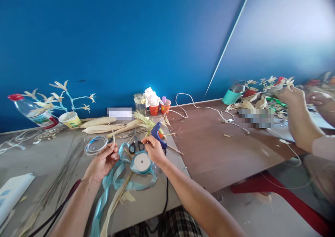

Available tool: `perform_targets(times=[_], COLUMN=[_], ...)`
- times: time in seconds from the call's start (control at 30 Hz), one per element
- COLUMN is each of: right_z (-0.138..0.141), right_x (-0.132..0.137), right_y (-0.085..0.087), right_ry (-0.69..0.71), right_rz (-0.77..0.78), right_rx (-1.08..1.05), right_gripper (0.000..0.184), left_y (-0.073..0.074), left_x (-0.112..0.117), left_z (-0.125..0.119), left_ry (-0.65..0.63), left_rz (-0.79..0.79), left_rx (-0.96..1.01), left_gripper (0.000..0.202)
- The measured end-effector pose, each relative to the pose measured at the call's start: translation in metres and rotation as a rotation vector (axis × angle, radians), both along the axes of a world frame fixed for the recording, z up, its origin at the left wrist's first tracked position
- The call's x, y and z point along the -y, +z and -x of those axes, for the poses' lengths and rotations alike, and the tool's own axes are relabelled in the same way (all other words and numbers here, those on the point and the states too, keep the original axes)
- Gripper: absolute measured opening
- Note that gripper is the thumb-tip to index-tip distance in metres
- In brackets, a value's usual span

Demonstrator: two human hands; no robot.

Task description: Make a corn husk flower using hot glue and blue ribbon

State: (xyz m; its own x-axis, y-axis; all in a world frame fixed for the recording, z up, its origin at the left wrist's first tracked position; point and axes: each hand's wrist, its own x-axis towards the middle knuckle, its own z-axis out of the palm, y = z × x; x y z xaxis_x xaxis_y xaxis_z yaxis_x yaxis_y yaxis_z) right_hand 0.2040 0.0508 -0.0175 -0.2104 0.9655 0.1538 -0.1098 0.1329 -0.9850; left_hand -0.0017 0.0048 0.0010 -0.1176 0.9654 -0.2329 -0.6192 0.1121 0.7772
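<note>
My left hand [104,161] is closed in a pinch on a thin pale strip [113,138], which looks like corn husk and points upward. My right hand [155,150] has its fingers drawn together beside the black-handled scissors [136,144]; what they hold, if anything, is too small to make out. Just behind it is a blue glue gun [158,134]. Below and between my hands lies a spool [141,162] of light blue ribbon [106,184], its loose loops trailing towards the table's front edge. A clear-and-blue ring-shaped roll [95,145] lies beyond my left hand.
Corn husks [104,128] lie along the back. Husk flowers stand in a yellow cup [70,119] beside a clear bottle [43,116]. Two red cups [165,108] and a jar [140,104] stand by the wall. Thin stems [61,170] lie left. Another person's hand [293,95] holds a husk flower at right.
</note>
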Motion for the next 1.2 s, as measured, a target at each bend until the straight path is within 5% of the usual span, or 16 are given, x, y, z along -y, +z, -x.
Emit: perform_targets(times=[0.2,0.4,0.77,0.97,1.2], right_z=[0.000,-0.001,-0.001,-0.006,-0.008], right_x=[0.001,-0.001,0.005,0.005,0.010], right_y=[0.001,0.004,0.000,-0.001,0.013], right_ry=[0.009,0.074,0.142,0.014,-0.155], right_rz=[-0.118,0.051,0.058,-0.145,-0.324], right_rx=[0.066,-0.021,0.079,0.145,0.213], right_gripper=[0.014,0.013,0.020,0.047,0.017], left_y=[-0.002,-0.003,-0.003,0.003,0.006], left_x=[-0.001,-0.002,0.000,-0.001,0.000], left_z=[0.001,0.001,0.009,0.028,0.028], left_ry=[-0.010,-0.016,-0.009,0.077,0.081], left_rz=[0.001,-0.004,-0.050,-0.149,-0.219], left_rx=[-0.022,-0.033,0.033,0.117,0.195], left_gripper=[0.012,0.016,0.009,0.011,0.013])
